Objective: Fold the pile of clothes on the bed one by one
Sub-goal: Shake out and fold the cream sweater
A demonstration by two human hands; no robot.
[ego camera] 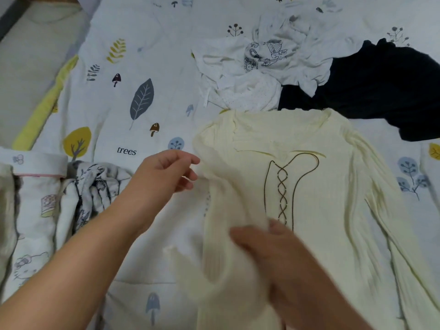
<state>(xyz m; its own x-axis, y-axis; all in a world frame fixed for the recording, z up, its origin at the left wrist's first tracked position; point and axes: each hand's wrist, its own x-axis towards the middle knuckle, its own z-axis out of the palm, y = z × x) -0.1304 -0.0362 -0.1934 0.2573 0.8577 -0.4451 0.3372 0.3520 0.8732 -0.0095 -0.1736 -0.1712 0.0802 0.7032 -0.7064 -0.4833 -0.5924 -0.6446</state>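
Note:
A cream ribbed sweater (pixel 328 186) with brown lacing on its chest lies spread on the bed, neckline away from me. My left hand (pixel 166 172) pinches the sweater's left shoulder edge. My right hand (pixel 281 256) grips the left sleeve, which is bunched and lifted across the body. Beyond the neckline lies the pile: crumpled white clothes with a line-drawing print (pixel 262 65) and a dark navy garment (pixel 381 84).
The bed cover (pixel 133 67) is white with leaves, trees and mushrooms printed on it. Folded and bunched patterned clothes (pixel 59 194) lie at the left near my left forearm. A yellow-edged sheet and the bed's side (pixel 35 67) run along the far left.

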